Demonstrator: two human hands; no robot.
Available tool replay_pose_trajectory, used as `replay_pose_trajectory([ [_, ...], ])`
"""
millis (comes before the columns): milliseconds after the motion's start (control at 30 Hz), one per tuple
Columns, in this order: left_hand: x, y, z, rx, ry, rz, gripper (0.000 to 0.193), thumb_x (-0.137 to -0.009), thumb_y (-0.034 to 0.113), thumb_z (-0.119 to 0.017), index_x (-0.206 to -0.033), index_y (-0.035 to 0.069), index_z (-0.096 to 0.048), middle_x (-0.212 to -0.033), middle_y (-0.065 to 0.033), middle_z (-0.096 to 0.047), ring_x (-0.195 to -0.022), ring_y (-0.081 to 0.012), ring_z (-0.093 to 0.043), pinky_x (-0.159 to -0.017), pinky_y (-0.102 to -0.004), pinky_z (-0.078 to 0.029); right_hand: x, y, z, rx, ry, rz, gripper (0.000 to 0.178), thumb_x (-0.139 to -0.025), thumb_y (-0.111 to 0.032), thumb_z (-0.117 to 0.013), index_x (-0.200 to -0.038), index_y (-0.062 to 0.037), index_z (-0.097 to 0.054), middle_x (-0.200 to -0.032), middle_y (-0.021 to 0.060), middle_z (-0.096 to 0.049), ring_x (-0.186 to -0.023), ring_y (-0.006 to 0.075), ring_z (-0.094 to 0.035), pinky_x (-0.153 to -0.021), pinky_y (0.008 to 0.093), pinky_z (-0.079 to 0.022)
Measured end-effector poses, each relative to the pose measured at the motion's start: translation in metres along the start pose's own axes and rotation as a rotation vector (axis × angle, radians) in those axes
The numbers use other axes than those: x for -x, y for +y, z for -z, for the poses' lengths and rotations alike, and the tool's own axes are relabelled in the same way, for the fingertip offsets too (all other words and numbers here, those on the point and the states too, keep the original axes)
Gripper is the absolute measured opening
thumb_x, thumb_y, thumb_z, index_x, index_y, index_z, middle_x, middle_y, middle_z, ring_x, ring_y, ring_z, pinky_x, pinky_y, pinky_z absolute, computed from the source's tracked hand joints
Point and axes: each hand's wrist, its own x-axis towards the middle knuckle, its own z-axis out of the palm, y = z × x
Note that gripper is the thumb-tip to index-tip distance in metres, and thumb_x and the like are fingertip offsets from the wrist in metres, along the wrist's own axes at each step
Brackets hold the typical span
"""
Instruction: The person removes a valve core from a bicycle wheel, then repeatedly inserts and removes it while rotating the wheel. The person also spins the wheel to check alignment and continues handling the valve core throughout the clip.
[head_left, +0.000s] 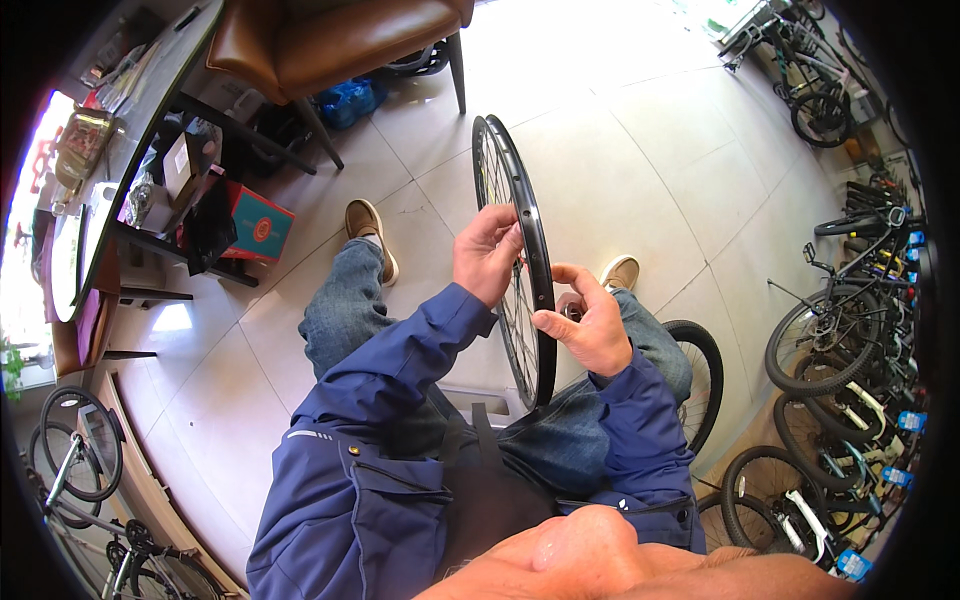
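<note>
Both hands were clamped on the black spoked bicycle wheel rim [520, 250]: left hand [486, 255] pinching its upper edge, right hand [592, 325] gripping just below, opposite side.

Floor [620, 150]: pale tiles, running far and right.
Far left: brown chair [330, 40] standing on it, blue bag [348, 100] lying beneath.
Left: teal box [262, 228] sitting by the table legs.
Right: bicycles [850, 330] standing in a row.
</note>
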Motion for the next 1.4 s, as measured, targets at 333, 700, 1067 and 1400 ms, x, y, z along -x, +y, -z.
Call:
replay_pose_trajectory([
  [333,0.014,0.002,0.009,-0.103,-0.06,-0.08,0.021,-0.097,0.0,-0.077,-0.116,-0.001,-0.068,-0.115,-0.0071,-0.066,-0.108,-0.0173,-0.068,-0.102,-0.0363,-0.057,0.002,0.003,-0.002,-0.073,0.028,0.008,0.05,-0.095,-0.024,-0.088,-0.131,0.0011,-0.063,-0.106,-0.0008,-0.068,-0.09,0.0052,-0.061,-0.081,0.0216,-0.051],
  [700,0.016,-0.001,0.004,0.128,-0.071,0.04,0.013,-0.107,0.005,-0.068,-0.119,0.001,-0.068,-0.102,-0.0007,-0.067,-0.095,-0.0096,-0.064,-0.082,-0.0273,-0.054,-0.002,0.002,-0.004,-0.174,0.015,0.049,0.044,-0.099,-0.023,-0.083,-0.131,0.004,-0.068,-0.11,0.0023,-0.073,-0.095,0.0069,-0.065,-0.085,0.0241,-0.055],
  [1067,-0.006,0.005,0.002,-0.165,0.082,-0.06,0.025,-0.111,0.015,-0.064,-0.129,-0.002,-0.067,-0.118,-0.0055,-0.068,-0.106,-0.0121,-0.064,-0.093,-0.0282,-0.053,0.001,-0.004,-0.005,-0.037,0.098,0.072,0.057,-0.095,-0.027,-0.088,-0.136,0.0038,-0.063,-0.113,0.0004,-0.07,-0.087,0.0037,-0.06,-0.079,0.0212,-0.051],
  [1400,0.011,-0.006,0.002,-0.019,-0.042,-0.075,0.023,-0.095,-0.006,-0.075,-0.116,-0.001,-0.068,-0.119,-0.0084,-0.066,-0.112,-0.018,-0.068,-0.102,-0.0356,-0.057,0.001,-0.003,-0.008,-0.096,0.037,0.058,0.049,-0.096,-0.025,-0.086,-0.131,0.0037,-0.067,-0.108,0.0045,-0.075,-0.092,0.0088,-0.069,-0.083,0.0249,-0.058],
])
